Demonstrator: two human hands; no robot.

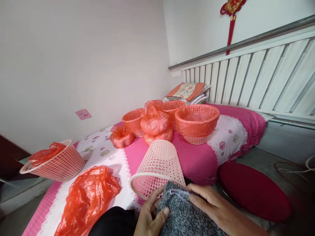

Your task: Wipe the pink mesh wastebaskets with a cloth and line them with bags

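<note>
My left hand (151,214), nearly closed, pinches the cloth (185,214) at left; my right hand (214,203), loosely curled, holds its right edge.

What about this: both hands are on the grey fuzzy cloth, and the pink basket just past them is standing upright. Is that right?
Not quite: the pink basket is tipped over, as the head view shows. The left hand and right hand are indeed on the grey fuzzy cloth.

Fabric (187,214) is speckled grey and black. Foremost basket (161,159) is pale pink; loose bag (90,190) is orange-red. Bedspread (197,160) pairs white-dotted magenta with tree-printed white.
</note>
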